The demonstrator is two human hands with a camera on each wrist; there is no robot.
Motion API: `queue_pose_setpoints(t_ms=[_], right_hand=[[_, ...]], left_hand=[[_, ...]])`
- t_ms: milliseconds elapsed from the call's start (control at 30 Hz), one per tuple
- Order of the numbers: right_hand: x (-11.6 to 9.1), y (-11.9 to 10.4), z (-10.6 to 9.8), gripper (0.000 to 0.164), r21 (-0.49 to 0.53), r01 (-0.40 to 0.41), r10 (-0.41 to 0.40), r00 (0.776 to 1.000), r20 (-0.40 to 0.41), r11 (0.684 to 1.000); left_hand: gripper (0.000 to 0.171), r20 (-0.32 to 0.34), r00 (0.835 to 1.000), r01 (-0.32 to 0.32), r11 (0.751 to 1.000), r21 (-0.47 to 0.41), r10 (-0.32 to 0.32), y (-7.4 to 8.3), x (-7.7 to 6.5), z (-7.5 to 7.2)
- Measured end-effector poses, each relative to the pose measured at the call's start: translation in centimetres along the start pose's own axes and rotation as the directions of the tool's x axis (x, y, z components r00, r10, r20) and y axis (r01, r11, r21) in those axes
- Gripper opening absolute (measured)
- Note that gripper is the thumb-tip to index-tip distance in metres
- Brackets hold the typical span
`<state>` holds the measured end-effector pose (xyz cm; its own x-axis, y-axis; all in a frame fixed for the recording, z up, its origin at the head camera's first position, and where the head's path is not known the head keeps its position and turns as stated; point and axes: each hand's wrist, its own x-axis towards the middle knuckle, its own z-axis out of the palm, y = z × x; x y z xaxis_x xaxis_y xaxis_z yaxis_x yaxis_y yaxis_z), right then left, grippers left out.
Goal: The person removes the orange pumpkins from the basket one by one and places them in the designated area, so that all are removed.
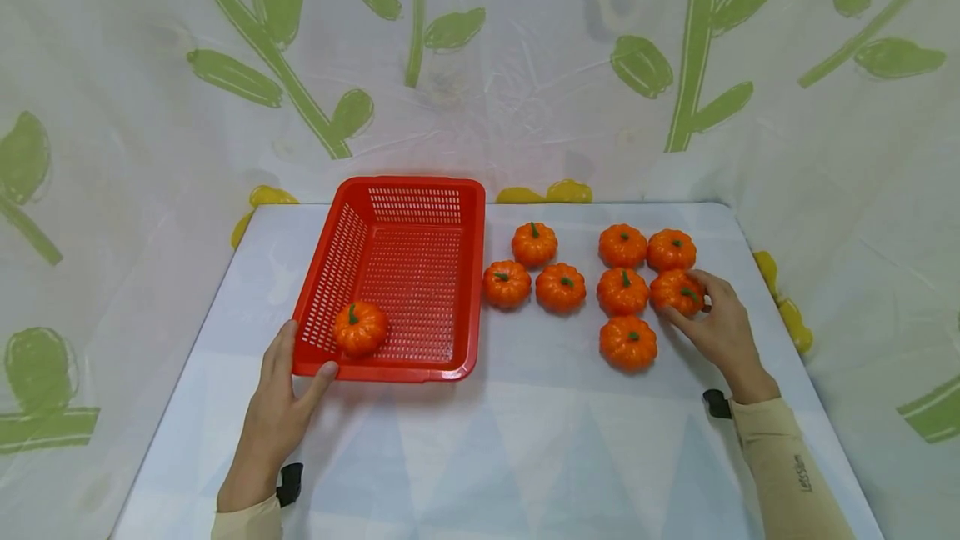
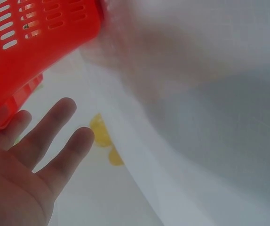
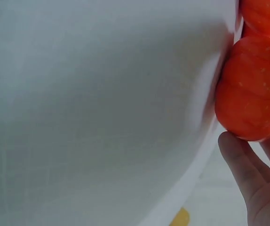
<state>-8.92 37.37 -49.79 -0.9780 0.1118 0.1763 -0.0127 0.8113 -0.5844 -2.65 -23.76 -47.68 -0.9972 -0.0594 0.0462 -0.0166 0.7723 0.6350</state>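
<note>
My left hand (image 1: pixel 275 411) rests at the near left corner of a red plastic basket (image 1: pixel 477 307), thumb by the front rim and fingers along the left side. The left wrist view shows its fingers (image 2: pixel 62 157) mostly straight, some of them apart from the basket wall. One small orange toy pumpkin (image 1: pixel 361 328) with a green stem lies inside the basket. On the right, my right hand (image 1: pixel 722 330) holds another toy pumpkin (image 1: pixel 673 290) between thumb and fingers. In the right wrist view, fingertips (image 3: pixel 230 143) meet that pumpkin's side.
Between basket and right hand, several more toy pumpkins sit on the pale table (image 1: pixel 540 440): one group (image 1: pixel 560 287) beside the basket, another (image 1: pixel 622 292) next to the held one. Leaf-patterned cloth walls (image 1: pixel 555 107) stand behind and at both sides of the table.
</note>
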Motion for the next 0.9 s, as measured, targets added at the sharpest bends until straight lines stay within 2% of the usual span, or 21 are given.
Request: queue_pose_setpoints(t_ms=[200, 900], right_hand=[[0.34, 0.12, -0.04, 0.077, -0.011, -0.015, 0.016, 0.998, 0.067, 1.000], [0.84, -0.06, -0.53, 0.082, -0.055, -0.007, 0.014, 0.991, 0.131, 0.998]], left_hand=[[0.094, 0.002, 1.000, 0.002, 1.000, 0.012, -0.002, -0.15, 0.07, 0.03], [0.094, 0.000, 1.000, -0.006, 1.000, 0.011, 0.006, -0.26, 0.14, 0.02]])
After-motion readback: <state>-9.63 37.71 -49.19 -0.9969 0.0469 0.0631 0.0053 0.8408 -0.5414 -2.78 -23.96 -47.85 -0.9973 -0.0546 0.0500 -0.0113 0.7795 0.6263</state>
